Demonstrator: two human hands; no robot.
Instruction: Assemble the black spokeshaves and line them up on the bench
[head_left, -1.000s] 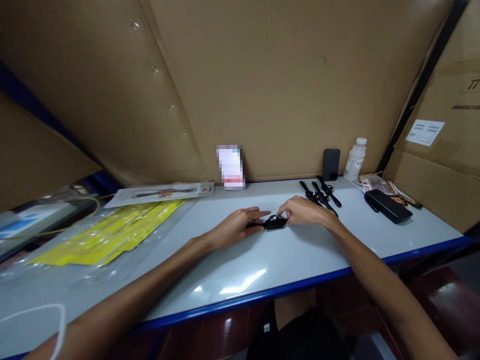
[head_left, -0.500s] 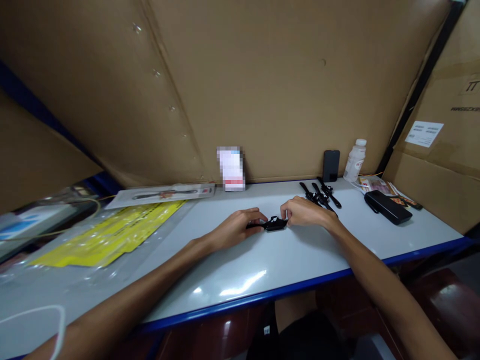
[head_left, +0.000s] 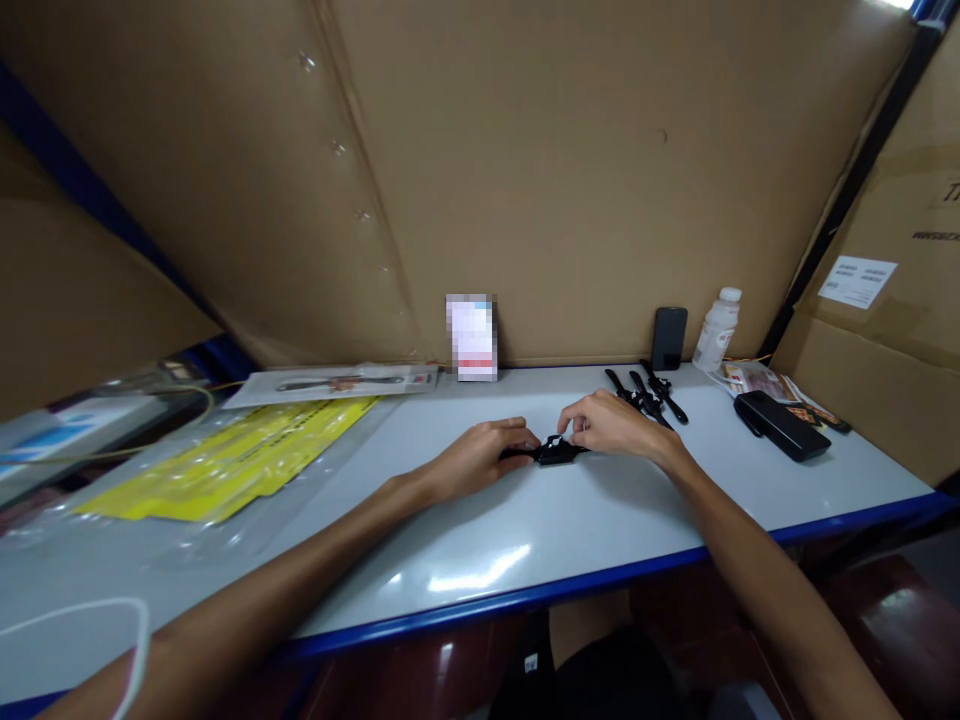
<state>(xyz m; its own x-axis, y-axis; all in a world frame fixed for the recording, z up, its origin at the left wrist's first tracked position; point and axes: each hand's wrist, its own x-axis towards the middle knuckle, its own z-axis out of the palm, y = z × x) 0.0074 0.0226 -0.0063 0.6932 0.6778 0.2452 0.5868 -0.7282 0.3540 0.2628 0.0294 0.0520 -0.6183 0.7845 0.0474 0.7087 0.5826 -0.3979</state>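
Note:
A black spokeshave (head_left: pixel 556 455) lies across the white table, its middle body and a small silvery part on top showing between my hands. My left hand (head_left: pixel 480 452) is closed round its left handle. Curled over the right side of the body, my right hand (head_left: pixel 609 424) has thumb and fingertips at the metal fittings, which they partly hide. Several similar black spokeshaves (head_left: pixel 646 396) lie together just beyond my right hand.
A lit phone (head_left: pixel 472 338) and a dark phone (head_left: pixel 669 338) lean on the cardboard wall. A bottle (head_left: pixel 718 330) and black case (head_left: pixel 782 424) are at right. Yellow sheets in plastic (head_left: pixel 247 460) and a packaged tool (head_left: pixel 337 384) lie left. The table's blue edge (head_left: pixel 517 602) runs in front.
The fingers of my right hand have shifted from the right end of the spokeshave's body up to its top fittings. My left hand keeps its hold. The view has turned slightly.

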